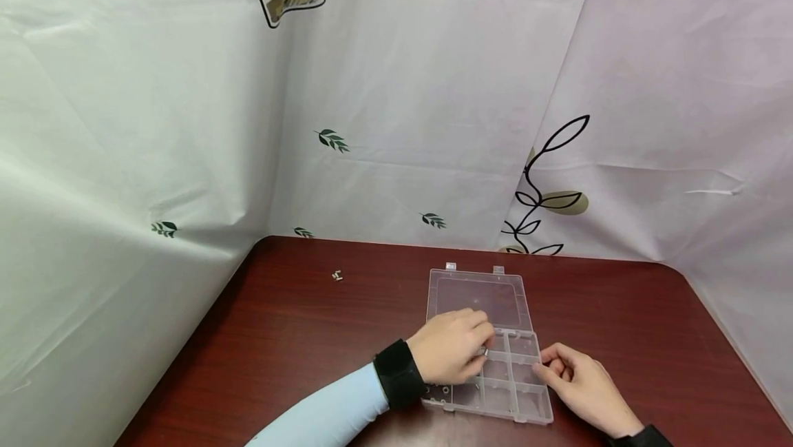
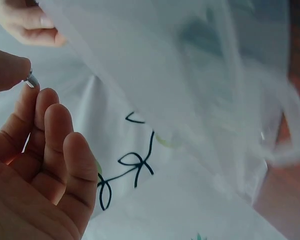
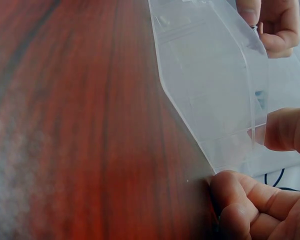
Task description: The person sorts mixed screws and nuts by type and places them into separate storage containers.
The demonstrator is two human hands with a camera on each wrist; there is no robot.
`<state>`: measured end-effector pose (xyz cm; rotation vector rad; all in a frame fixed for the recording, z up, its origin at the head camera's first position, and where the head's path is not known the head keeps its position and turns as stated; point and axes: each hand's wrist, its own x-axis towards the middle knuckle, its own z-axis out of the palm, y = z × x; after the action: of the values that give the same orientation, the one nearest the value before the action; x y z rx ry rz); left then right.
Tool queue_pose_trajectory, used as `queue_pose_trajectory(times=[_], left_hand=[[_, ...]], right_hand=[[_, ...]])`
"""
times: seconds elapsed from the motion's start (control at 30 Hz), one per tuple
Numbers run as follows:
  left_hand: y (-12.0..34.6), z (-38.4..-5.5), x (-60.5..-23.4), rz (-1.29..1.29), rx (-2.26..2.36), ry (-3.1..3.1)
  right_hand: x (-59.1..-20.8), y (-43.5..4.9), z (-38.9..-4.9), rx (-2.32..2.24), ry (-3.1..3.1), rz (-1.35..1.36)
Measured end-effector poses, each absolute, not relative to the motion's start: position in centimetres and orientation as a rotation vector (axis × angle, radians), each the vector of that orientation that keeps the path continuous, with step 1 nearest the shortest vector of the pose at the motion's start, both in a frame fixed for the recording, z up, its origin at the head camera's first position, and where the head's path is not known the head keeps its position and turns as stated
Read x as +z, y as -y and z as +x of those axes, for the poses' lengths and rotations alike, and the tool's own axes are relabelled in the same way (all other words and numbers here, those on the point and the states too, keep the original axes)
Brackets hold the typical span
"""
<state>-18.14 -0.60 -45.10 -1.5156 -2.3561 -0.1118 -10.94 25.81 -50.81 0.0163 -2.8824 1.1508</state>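
Observation:
A clear plastic compartment box (image 1: 531, 403) lies open on the table, its lid (image 1: 477, 295) folded back toward the wall. My left hand (image 1: 451, 347) is over the box's compartments. Between its thumb and index finger it pinches a small silvery metal piece (image 2: 32, 79), too small to tell its kind. My right hand (image 1: 579, 381) grips the box's right edge, with the thumb (image 3: 285, 131) on the wall and the other fingers curled at the side. Small metal nuts (image 1: 445, 390) lie in the near left compartment, partly hidden by the left wrist.
Several small metal pieces (image 1: 337, 275) lie loose on the dark red wooden table (image 1: 297, 337), toward the back left. White cloth (image 1: 396, 102) printed with leaves hangs behind the table and along its sides.

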Motion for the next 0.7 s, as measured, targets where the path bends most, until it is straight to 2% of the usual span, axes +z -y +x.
queue_pose_trajectory(times=[0.4,0.7], left_hand=[[1.0,-17.7,-44.6,-1.487,-0.132,2.617],[4.7,-20.8,-42.5,-1.234,-0.266,2.662]], right_hand=[[-50.6,-25.8,-10.9,1.149,2.905,0.009],[-50.6,-25.8,-10.8,1.128,2.901,0.014]])
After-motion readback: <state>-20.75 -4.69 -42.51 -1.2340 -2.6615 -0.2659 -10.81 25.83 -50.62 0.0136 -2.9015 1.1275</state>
